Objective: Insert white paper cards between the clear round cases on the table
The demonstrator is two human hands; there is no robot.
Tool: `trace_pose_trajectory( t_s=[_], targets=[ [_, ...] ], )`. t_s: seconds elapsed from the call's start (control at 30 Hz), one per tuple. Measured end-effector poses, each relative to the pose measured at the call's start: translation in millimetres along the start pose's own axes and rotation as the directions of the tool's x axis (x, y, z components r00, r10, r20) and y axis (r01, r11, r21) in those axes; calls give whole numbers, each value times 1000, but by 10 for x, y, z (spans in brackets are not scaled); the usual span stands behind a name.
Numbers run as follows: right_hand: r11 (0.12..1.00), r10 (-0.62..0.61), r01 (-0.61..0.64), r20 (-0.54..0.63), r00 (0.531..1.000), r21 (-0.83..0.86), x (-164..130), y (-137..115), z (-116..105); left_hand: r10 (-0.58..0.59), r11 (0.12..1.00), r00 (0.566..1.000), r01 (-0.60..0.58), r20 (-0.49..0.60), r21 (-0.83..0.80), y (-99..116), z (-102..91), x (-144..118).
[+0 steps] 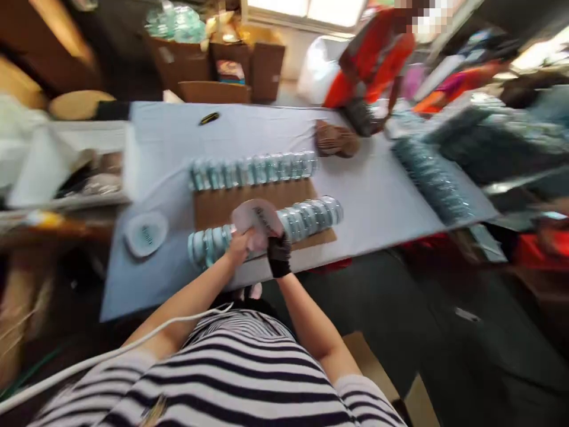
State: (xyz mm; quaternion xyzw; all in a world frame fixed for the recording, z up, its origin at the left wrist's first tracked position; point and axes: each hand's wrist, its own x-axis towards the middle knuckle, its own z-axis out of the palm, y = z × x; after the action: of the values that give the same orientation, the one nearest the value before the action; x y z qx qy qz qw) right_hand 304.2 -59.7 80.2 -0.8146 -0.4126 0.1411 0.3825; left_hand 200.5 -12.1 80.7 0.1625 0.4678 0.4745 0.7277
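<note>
Cluttered and blurred by motion, the room holds brown cartons (231,62) stacked at the far wall and a long worktop (178,142) under a pale blue cloth that runs across the middle of the view. On that cloth lies a flat brown cardboard sheet (249,201), and 2 rows of clear round containers stand on edge along it: the far row (253,170) at its back edge and the near row (306,216) at its front. Both of the person's hands meet over the near row. The left hand (239,248), bare, and the right hand (279,254), in a dark glove, each have their grip closed on a round pale disc (258,220), held tilted just above that row; the blur hides how the fingers sit on it. Left of the cardboard, well apart from the hands, a round white lid (146,233) lies flat on the cloth. A small dark object (208,118) rests near the far edge of the worktop, and a brown stack (335,140) sits toward its right end. Beyond it, a person in orange (373,56) leans over the far side. Another band of clear containers (431,178) runs down the right part of the worktop.
</note>
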Motion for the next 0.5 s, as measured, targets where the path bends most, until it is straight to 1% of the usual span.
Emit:
trace_pose_trajectory(
  t_s=[0.03, 0.07, 0.13, 0.2, 0.27, 0.3, 0.33, 0.4, 0.43, 0.47, 0.5],
  targets=[
    [999, 31, -32, 8, 999, 24, 19, 68, -20, 7, 1000, 1000, -6, 22, -27, 39, 26, 77],
    [997, 62, -63, 13, 998, 42, 32, 149, -42, 22, 997, 1000, -22, 3, -68, 94, 30, 183],
    [994, 101, -101, 20, 995, 36, 6, 342, -114, 72, 988, 991, -86, -111, -131, 240, -31, 433],
    [994, 72, -65, 67, 995, -92, -135, 543, -232, 96, 978, 974, -130, -207, -160, 389, -146, 661],
    [966, -7, 56, 192, 981, -252, -377, 698, -345, 89, 981, 967, -128, -240, -149, 485, -266, 834],
    [942, -47, 134, 275, 960, -307, -508, 743, -373, 76, 985, 967, -111, -244, -133, 504, -318, 899],
    [916, -80, 211, 362, 929, -340, -627, 762, -371, 60, 989, 967, -91, -247, -114, 505, -364, 950],
    [866, -108, 332, 507, 855, -375, -777, 723, -269, 29, 994, 969, -53, -247, -91, 469, -439, 1019],
    [842, -103, 370, 558, 824, -392, -793, 672, -179, 18, 995, 972, -40, -236, -87, 442, -469, 1040],
    [820, -83, 390, 587, 806, -419, -771, 608, -78, 14, 996, 976, -34, -217, -87, 416, -495, 1055],
    [799, -58, 394, 594, 802, -454, -718, 537, 22, 15, 996, 981, -33, -195, -87, 393, -518, 1066]
  ],
)
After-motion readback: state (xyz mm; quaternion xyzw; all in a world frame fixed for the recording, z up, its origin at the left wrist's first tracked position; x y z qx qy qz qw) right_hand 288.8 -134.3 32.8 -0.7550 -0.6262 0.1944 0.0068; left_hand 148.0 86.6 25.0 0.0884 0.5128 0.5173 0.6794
